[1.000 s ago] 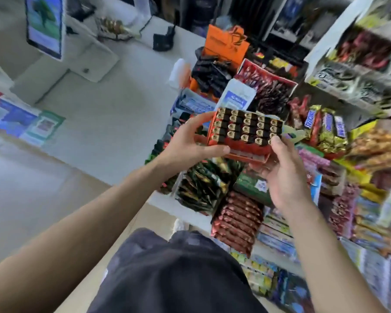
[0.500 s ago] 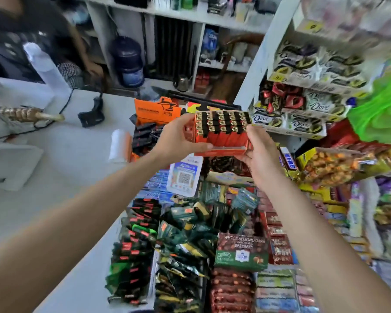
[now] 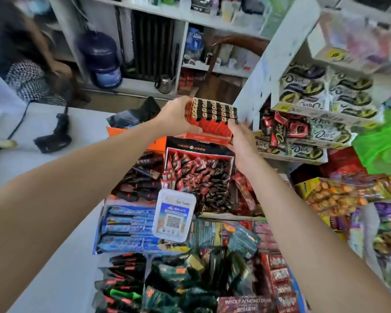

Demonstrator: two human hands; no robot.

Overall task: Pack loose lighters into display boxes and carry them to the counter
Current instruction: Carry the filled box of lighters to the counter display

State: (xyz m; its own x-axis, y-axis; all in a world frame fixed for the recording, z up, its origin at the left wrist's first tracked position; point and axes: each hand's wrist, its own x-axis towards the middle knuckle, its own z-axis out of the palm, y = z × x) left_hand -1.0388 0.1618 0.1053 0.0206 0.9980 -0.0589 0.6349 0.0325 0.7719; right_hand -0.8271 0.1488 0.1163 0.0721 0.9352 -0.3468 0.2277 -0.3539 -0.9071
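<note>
Your left hand [image 3: 175, 117] and right hand [image 3: 240, 137] fingers clamp orange cardboard display box [image 3: 209, 126] of upright red lighters, above far white counter [image 3: 38, 168].

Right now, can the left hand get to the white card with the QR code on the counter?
Probably not yet. The left hand is closed on the red lighter box, shared with the right hand. The QR card lies uncovered below the left forearm, so once that grip lets go, nothing blocks the way.
</note>
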